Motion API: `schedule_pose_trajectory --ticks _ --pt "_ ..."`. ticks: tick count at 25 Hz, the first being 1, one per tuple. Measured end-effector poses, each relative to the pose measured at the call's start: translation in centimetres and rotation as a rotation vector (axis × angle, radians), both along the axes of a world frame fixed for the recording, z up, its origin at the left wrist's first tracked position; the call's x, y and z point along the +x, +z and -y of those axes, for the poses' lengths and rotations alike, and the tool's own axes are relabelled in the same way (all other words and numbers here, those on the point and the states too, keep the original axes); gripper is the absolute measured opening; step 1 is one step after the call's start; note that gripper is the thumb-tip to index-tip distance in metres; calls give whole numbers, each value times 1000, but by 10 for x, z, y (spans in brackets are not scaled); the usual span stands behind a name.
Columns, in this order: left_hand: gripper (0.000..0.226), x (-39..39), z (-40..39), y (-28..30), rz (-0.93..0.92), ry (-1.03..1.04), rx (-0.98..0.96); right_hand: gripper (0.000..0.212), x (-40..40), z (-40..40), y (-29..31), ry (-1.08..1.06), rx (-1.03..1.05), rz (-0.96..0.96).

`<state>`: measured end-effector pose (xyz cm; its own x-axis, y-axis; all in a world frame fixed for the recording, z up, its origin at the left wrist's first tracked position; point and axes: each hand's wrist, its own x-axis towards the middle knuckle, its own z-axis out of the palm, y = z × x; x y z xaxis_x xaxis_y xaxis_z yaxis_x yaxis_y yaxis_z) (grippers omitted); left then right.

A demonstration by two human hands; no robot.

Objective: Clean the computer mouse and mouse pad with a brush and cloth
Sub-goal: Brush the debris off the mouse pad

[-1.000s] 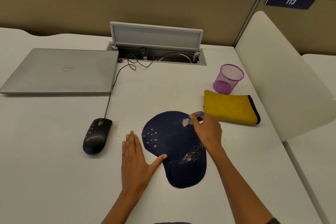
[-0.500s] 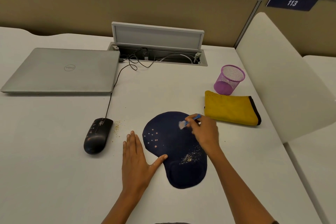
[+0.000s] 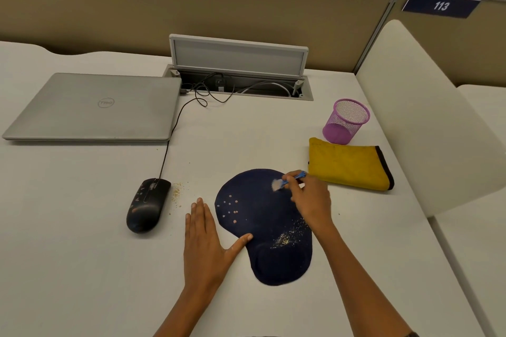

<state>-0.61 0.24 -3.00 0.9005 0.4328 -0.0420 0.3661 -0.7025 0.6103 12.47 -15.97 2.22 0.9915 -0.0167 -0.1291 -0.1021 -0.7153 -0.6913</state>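
A dark blue mouse pad (image 3: pixel 262 227) with a wrist rest lies on the white desk, with pale specks on its left part and yellowish crumbs near its right edge. My right hand (image 3: pixel 310 201) pinches a small blue-handled brush (image 3: pixel 286 183), whose pale bristles touch the pad's upper right. Flat on the desk lies my left hand (image 3: pixel 204 241), fingers straight, its thumb touching the pad's left edge. A black wired mouse (image 3: pixel 146 204) with spots on it sits to the left, crumbs beside it. A folded yellow cloth (image 3: pixel 350 165) lies right of the pad.
A closed silver laptop (image 3: pixel 93 107) lies at the back left. The mouse cable runs to an open cable box (image 3: pixel 238 85) at the back. A purple mesh cup (image 3: pixel 345 121) stands behind the cloth. A white divider panel (image 3: pixel 427 117) borders the desk on the right.
The brush bristles have shifted slightly left over the pad's upper right part with my right hand. My left hand has stayed flat in place.
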Motion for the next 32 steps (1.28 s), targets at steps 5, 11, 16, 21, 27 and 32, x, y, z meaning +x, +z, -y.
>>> schedule_pose_trajectory --ticks 5,11,16,21,27,32 --pt "121 0 0 0 -10 5 4 24 5 -9 4 23 115 62" --pt "121 1 0 -2 -23 15 -12 22 13 -12 -3 -57 60 67" --pt "119 1 0 -2 -17 14 -20 20 25 -24 9 149 164 -34" --pt "117 1 -1 -2 -2 11 -9 22 32 8 4 57 65 7" --pt "117 2 0 -4 25 6 8 29 22 53 7 22 -95 -112" --pt "120 3 -1 -8 6 -6 39 27 21 51 19 15 -38 -22"
